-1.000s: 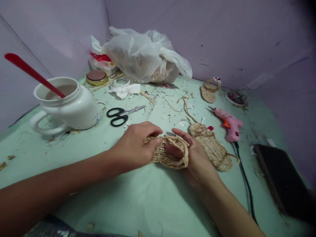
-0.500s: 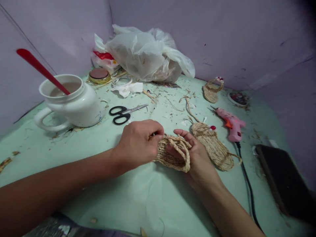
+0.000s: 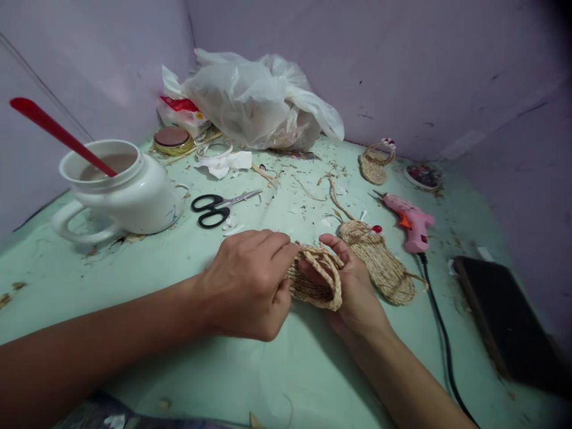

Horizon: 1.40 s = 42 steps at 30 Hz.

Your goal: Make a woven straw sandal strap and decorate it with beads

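Note:
A small woven straw sandal (image 3: 316,278) is held just above the pale green table (image 3: 250,369), between both hands. My left hand (image 3: 248,285) is closed, its fingertips pinching the sandal's braided strap at the left side. My right hand (image 3: 357,289) cradles the sandal from beneath and behind, fingers curled up around its far edge. A second straw sandal (image 3: 379,262) with a red bead lies flat on the table just right of my right hand.
A white jug (image 3: 123,193) with a red spoon stands at left. Black-handled scissors (image 3: 218,208) lie behind my hands. A pink glue gun (image 3: 409,220) with its cord, a third straw sandal (image 3: 374,164), a plastic bag (image 3: 259,101) and a dark phone (image 3: 504,322) surround the work spot.
My left hand has slid toward me and lower, shifting its pinch on the sandal strap. The sandal has tipped up more on edge in my right hand.

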Each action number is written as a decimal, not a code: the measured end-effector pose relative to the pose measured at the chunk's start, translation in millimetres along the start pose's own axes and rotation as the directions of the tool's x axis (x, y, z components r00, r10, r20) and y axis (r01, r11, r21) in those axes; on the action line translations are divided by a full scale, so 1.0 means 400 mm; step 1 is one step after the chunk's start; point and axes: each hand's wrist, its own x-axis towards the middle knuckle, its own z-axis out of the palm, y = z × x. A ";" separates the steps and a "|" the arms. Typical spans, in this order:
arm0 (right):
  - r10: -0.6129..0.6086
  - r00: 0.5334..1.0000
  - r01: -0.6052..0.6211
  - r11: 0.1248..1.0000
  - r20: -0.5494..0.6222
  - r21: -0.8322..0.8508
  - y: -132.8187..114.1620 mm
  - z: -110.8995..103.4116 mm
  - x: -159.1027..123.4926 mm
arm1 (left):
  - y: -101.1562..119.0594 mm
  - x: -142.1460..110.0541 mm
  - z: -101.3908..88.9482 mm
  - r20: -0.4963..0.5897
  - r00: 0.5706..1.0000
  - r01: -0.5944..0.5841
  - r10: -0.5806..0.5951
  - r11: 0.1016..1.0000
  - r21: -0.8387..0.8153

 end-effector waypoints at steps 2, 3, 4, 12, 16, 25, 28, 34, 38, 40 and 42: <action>-0.002 1.000 0.003 1.000 -0.012 0.029 0.001 0.000 0.001 | 0.005 0.003 -0.001 0.025 0.999 0.030 -0.029 0.999 -0.040; -0.005 1.000 0.006 0.999 -0.022 0.043 0.002 0.001 0.002 | 0.007 0.005 -0.002 0.047 0.998 0.044 -0.042 0.998 -0.054; -0.006 0.999 0.008 0.998 -0.032 0.055 0.002 0.001 0.003 | 0.008 0.008 -0.005 0.073 0.996 0.056 -0.052 0.997 -0.058; 0.001 0.999 0.004 0.993 -0.048 0.119 -0.004 0.003 0.006 | 0.007 0.022 -0.019 0.228 0.972 0.052 -0.053 0.999 0.013; 0.010 0.998 -0.002 0.990 -0.057 0.143 -0.005 0.003 0.008 | 0.004 0.019 -0.012 0.174 0.984 0.028 -0.030 1.000 0.013; 0.016 1.000 -0.019 0.988 0.020 0.153 -0.003 -0.010 0.014 | -0.006 0.012 0.005 0.074 0.997 -0.021 0.020 1.000 0.018; 0.039 0.998 -0.045 0.988 0.044 0.148 -0.009 -0.009 0.011 | -0.005 0.012 0.006 0.047 0.998 -0.034 0.032 0.998 0.044; 0.029 0.999 -0.035 0.988 0.044 0.150 -0.006 -0.009 0.011 | -0.006 0.012 0.007 0.002 0.997 -0.074 0.074 0.995 0.067; 0.026 0.998 -0.034 0.989 0.053 0.145 -0.004 -0.013 0.011 | -0.005 0.013 0.006 0.017 0.998 -0.066 0.065 0.997 0.045; 0.028 0.998 -0.037 0.989 0.065 0.143 -0.006 -0.013 0.011 | -0.004 0.014 0.005 0.029 0.998 -0.048 0.047 0.998 0.033; 0.035 0.997 -0.045 0.989 0.070 0.144 -0.008 -0.012 0.010 | -0.003 0.014 0.005 0.037 0.999 -0.030 0.029 0.999 0.027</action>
